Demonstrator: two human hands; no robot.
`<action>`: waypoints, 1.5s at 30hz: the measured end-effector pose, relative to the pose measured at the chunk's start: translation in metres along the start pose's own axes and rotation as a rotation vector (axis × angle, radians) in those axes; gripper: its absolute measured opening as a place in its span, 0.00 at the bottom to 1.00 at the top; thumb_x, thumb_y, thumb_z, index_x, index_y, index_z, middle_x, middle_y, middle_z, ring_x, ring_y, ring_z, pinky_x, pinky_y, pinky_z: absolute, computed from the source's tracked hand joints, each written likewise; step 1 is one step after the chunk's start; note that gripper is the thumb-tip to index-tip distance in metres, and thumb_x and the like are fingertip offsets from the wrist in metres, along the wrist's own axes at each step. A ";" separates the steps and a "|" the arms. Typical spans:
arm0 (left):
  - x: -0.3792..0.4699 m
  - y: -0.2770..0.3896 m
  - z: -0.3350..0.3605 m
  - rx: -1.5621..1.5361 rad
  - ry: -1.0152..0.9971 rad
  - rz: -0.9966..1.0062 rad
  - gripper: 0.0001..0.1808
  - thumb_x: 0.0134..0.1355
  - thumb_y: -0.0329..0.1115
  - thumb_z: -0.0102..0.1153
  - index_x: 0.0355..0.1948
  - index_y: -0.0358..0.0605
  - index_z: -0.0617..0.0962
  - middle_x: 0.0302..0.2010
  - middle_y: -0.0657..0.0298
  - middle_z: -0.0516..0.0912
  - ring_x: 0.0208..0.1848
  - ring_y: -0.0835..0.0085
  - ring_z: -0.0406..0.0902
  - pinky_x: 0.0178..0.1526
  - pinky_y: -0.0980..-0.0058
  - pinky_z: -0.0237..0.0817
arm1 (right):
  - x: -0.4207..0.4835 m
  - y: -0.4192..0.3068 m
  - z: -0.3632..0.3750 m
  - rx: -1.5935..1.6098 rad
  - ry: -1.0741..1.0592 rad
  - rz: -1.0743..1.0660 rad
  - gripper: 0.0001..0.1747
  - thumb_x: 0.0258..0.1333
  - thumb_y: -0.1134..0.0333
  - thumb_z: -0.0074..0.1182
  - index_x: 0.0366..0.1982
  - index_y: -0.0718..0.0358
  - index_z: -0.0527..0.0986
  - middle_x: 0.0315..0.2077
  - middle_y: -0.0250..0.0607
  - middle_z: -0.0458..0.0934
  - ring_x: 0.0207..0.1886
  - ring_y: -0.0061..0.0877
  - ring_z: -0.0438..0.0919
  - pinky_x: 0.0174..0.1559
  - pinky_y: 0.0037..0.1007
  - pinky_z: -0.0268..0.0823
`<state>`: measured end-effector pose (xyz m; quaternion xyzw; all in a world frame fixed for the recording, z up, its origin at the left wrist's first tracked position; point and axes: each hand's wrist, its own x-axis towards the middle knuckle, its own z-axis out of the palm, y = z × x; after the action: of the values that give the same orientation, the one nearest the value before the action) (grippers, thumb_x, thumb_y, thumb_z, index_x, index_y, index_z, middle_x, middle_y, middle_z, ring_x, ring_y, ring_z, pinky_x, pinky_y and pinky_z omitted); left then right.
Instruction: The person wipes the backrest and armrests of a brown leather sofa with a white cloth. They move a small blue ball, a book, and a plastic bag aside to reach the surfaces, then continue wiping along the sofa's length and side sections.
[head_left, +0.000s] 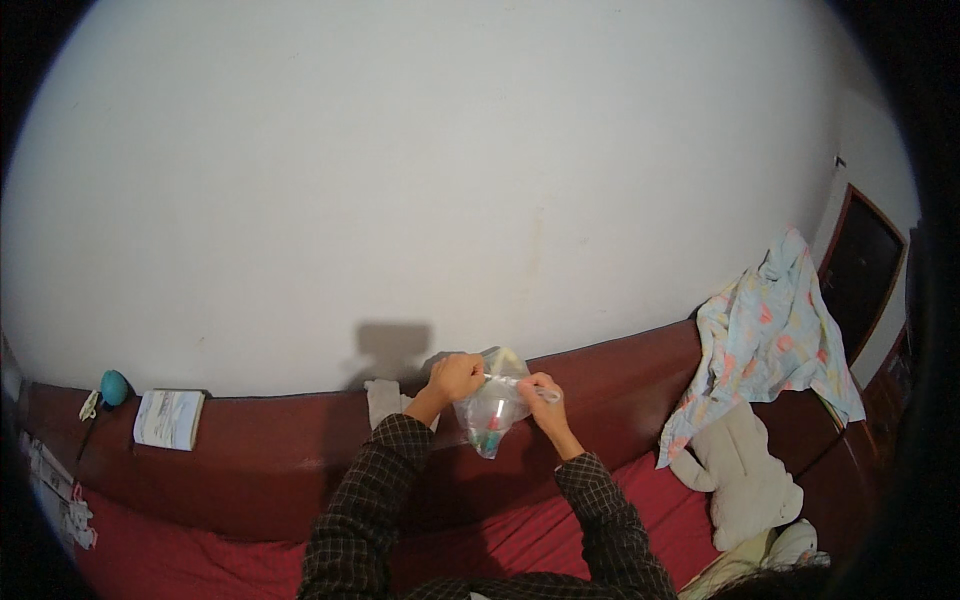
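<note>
A clear plastic bag (491, 412) hangs between my two hands, in front of the sofa backrest. Small red and green items show through its lower part, too blurred to name. My left hand (456, 377) is closed on the bag's upper left edge. On the other side, my right hand (546, 401) pinches the upper right edge, with a bit of plastic bunched at the fingers. The bag's top flares out above the grip, pale yellowish in places. Behind my left wrist, a light cloth (384, 401) drapes over the backrest.
The brown sofa backrest (255, 431) runs along a white wall (450, 187), above a red seat cover (180, 559). A book (169, 420) and a teal rounded object (114, 388) rest at left. At right are a patterned cloth (772, 337) and a cream plush item (750, 480).
</note>
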<state>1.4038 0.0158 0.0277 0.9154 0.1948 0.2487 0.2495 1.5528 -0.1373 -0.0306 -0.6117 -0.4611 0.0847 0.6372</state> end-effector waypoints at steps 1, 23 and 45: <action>-0.002 -0.006 0.003 -0.061 0.015 -0.013 0.09 0.50 0.39 0.53 0.26 0.45 0.78 0.24 0.57 0.79 0.29 0.60 0.77 0.33 0.66 0.67 | -0.003 0.007 -0.002 0.055 0.058 0.013 0.09 0.53 0.67 0.55 0.30 0.67 0.75 0.29 0.34 0.75 0.35 0.20 0.73 0.37 0.24 0.65; -0.126 -0.017 -0.215 -0.303 0.160 -0.264 0.12 0.51 0.30 0.57 0.36 0.36 0.75 0.32 0.66 0.76 0.36 0.79 0.72 0.39 0.78 0.67 | -0.028 -0.079 0.088 -0.093 0.081 -0.084 0.12 0.53 0.69 0.55 0.40 0.65 0.72 0.36 0.38 0.73 0.39 0.25 0.72 0.44 0.26 0.64; -0.265 -0.178 -0.251 0.301 0.331 -0.594 0.22 0.48 0.28 0.50 0.47 0.35 0.73 0.42 0.49 0.79 0.45 0.59 0.76 0.46 0.70 0.66 | 0.031 0.038 -0.022 -1.226 -0.003 0.131 0.25 0.60 0.58 0.37 0.56 0.63 0.63 0.56 0.46 0.65 0.61 0.45 0.59 0.60 0.50 0.49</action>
<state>1.0118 0.1215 0.0232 0.7928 0.5241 0.2787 0.1384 1.6030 -0.1226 -0.0443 -0.8936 -0.3882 -0.1561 0.1625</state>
